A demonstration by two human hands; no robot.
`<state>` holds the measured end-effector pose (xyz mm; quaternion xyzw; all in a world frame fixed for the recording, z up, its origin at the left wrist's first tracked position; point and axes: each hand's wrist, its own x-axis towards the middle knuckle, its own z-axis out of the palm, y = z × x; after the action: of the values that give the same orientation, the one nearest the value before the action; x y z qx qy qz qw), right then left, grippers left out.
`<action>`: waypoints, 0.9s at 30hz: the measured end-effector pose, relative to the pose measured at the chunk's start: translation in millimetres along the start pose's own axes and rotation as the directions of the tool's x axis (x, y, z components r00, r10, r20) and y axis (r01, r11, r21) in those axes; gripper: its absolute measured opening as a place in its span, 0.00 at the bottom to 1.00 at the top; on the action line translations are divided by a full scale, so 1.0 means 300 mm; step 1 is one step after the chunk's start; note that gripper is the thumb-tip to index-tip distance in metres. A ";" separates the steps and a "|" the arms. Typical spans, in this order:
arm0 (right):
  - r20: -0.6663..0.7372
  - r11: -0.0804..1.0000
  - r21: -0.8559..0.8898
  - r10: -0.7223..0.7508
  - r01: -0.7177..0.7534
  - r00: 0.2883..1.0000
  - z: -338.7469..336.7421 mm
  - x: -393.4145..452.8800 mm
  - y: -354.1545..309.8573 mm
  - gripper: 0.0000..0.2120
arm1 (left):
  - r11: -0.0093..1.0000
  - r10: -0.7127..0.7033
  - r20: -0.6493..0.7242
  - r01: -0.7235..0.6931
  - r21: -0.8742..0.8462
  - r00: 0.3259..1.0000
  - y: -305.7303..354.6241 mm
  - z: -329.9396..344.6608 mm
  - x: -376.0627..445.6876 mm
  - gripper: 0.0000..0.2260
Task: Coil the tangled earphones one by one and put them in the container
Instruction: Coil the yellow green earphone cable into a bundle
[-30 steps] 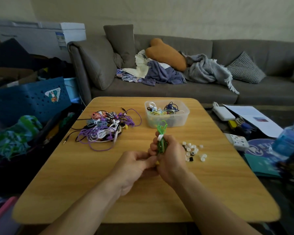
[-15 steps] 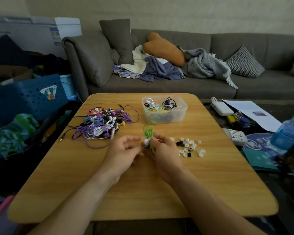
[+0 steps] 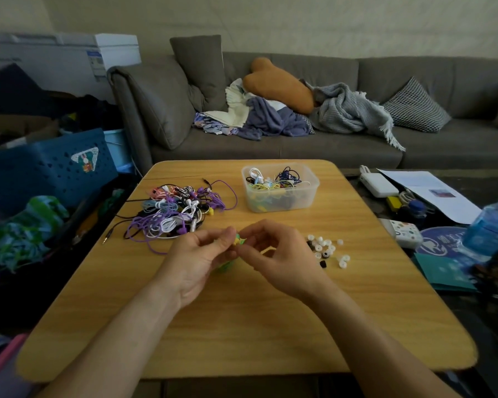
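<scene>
I count two bare hands, left hand (image 3: 197,261) and right hand (image 3: 279,258), over one wooden table (image 3: 242,326). One green earphone set (image 3: 237,242) between them. One clear plastic container (image 3: 280,187) far centre, several coiled sets inside; can't separate them. One tangled earphone pile (image 3: 176,211) far left; count unreadable. Loose ear tips (image 3: 327,249) right of the hands: roughly a dozen white, about three black. One blue water bottle (image 3: 492,225) at the right edge. One sofa (image 3: 328,116) behind, with one orange cushion (image 3: 279,84).
</scene>
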<state>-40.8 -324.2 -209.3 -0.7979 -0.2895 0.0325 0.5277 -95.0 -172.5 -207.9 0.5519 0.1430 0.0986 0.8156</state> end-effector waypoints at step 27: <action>0.102 0.832 0.531 0.126 -0.161 0.987 -0.042 0.012 0.002 0.04 | 0.615 0.418 0.124 -0.381 0.690 0.900 0.015 -0.019 -0.033 0.04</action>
<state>-33.1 -333.1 -203.2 -0.6361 -0.2247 0.1767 0.7167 -106.3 -169.2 -204.5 0.8336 0.0630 0.2294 0.4985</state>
